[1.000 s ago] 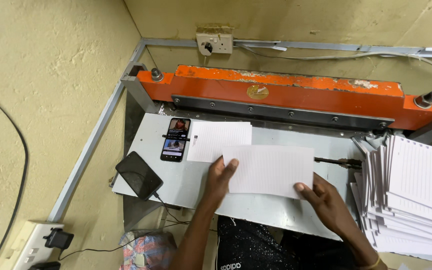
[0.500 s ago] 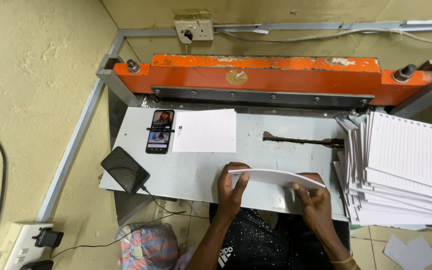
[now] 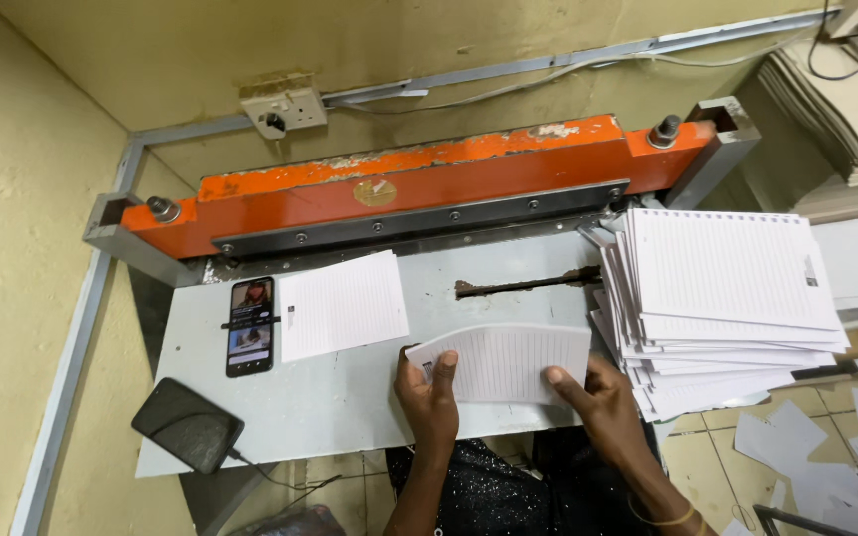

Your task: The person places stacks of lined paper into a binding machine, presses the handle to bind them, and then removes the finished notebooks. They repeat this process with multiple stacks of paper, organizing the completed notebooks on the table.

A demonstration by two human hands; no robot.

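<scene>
1. I'm looking at a small print or bindery workshop: an orange paper-cutting machine [image 3: 419, 189] spans the back of the grey bench [image 3: 350, 397].
2. A tall stack of ruled sheets [image 3: 727, 298] sits at right.
3. Paper offcuts [image 3: 806, 447] litter the tiled floor.

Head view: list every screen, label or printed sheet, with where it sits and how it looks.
Phone: upright rectangle, lit screen, left on the grey table.
Dark device: black slab, table's front-left corner, cable attached.
Round badge: brass-coloured, on the orange bar.
Ruled sheet: white, bowed, held by left hand and right hand.
</scene>
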